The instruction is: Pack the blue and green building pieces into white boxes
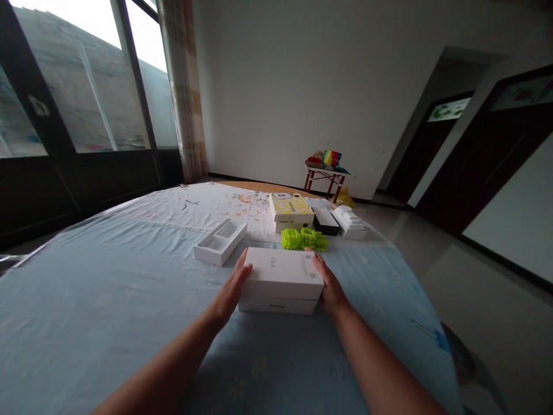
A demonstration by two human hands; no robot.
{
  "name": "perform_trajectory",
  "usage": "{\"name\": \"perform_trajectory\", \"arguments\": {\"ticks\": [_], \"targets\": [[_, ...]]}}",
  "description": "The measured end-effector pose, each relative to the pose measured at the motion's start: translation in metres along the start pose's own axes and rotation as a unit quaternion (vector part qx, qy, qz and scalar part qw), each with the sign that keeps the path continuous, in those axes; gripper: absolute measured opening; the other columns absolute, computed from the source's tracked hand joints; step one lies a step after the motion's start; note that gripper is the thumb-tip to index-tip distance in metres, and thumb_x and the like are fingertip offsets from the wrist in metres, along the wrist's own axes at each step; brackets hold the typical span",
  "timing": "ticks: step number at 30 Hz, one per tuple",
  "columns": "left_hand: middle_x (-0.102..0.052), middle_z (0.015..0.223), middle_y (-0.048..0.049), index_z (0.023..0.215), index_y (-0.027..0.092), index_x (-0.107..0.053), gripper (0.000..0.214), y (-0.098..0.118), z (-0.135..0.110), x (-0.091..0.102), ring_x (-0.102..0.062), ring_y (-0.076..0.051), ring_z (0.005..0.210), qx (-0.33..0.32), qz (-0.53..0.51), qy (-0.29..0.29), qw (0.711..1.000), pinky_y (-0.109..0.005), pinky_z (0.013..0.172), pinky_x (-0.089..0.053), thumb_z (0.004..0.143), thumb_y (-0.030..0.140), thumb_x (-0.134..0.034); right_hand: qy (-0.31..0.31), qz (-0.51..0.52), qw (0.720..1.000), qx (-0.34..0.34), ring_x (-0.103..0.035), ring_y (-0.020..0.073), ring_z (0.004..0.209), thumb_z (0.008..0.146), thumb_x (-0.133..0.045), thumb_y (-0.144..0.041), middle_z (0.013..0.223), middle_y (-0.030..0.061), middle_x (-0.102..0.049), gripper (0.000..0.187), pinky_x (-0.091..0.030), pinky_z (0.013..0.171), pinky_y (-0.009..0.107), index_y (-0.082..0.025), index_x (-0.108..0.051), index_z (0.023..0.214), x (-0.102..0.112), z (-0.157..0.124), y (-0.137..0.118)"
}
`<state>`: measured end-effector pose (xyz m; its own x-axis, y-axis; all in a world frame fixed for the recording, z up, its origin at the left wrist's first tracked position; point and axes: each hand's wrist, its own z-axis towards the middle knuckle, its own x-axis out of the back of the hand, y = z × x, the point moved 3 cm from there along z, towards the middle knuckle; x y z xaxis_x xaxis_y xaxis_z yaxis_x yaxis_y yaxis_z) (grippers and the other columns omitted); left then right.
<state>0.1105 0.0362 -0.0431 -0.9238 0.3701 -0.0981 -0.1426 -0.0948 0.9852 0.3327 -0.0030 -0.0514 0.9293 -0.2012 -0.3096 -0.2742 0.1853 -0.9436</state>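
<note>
Between my two hands is a white cardboard box (283, 271) with small grey print on its top. My left hand (232, 288) grips its left side, thumb along the upper edge. On the opposite side my right hand (330, 286) presses against the box, with its fingers partly hidden. Directly beneath is a second white box (259, 305) with small lettering on its front face. Just behind them lies a bright lime-green bumpy object (303, 238). To the left sits an open white box tray (212, 251) with compartments inside.
A yellow and white box (291, 208) stands farther back, beside a black-and-white box (325, 222) and another white box (351, 223) with white pieces on top. A patterned cloth (142, 288) covers the table. Beyond it, a small side table (327, 171) carries colourful packages.
</note>
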Motion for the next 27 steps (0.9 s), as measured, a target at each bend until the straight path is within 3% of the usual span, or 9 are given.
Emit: {"name": "perform_trajectory", "arguments": {"ticks": [7, 12, 27], "targets": [[-0.037, 0.139, -0.0060, 0.139, 0.018, -0.022, 0.070, 0.0010, 0.0001, 0.0015, -0.031, -0.028, 0.128, 0.027, 0.027, 0.009, 0.999, -0.040, 0.108, -0.021, 0.079, 0.051, -0.040, -0.022, -0.057, 0.998, -0.003, -0.054, 0.0237, 0.107, 0.078, -0.049, -0.050, 0.117, 0.0028, -0.059, 0.052, -0.041, 0.089, 0.036, -0.023, -0.046, 0.123, 0.0018, -0.0003, -0.0019], [-0.038, 0.139, -0.0039, 0.137, 0.018, -0.028, 0.066, 0.0016, -0.0003, 0.0024, -0.032, -0.027, 0.127, 0.006, 0.047, 0.021, 0.999, -0.037, 0.109, -0.018, 0.080, 0.049, -0.040, -0.034, -0.081, 0.996, 0.007, -0.050, 0.0228, 0.112, 0.078, -0.049, -0.051, 0.120, 0.0027, -0.057, 0.053, -0.038, 0.094, 0.036, -0.023, -0.047, 0.123, 0.0050, 0.0006, -0.0013], [-0.033, 0.142, -0.0046, 0.137, 0.017, -0.025, 0.067, -0.0003, 0.0011, 0.0012, -0.027, -0.026, 0.130, 0.012, 0.049, 0.022, 0.998, -0.036, 0.109, -0.017, 0.080, 0.049, -0.038, -0.028, -0.071, 0.997, 0.012, -0.048, 0.0219, 0.116, 0.079, -0.049, -0.051, 0.119, 0.0020, -0.058, 0.051, -0.034, 0.098, 0.037, -0.023, -0.049, 0.121, 0.0058, 0.0013, 0.0004]]}}
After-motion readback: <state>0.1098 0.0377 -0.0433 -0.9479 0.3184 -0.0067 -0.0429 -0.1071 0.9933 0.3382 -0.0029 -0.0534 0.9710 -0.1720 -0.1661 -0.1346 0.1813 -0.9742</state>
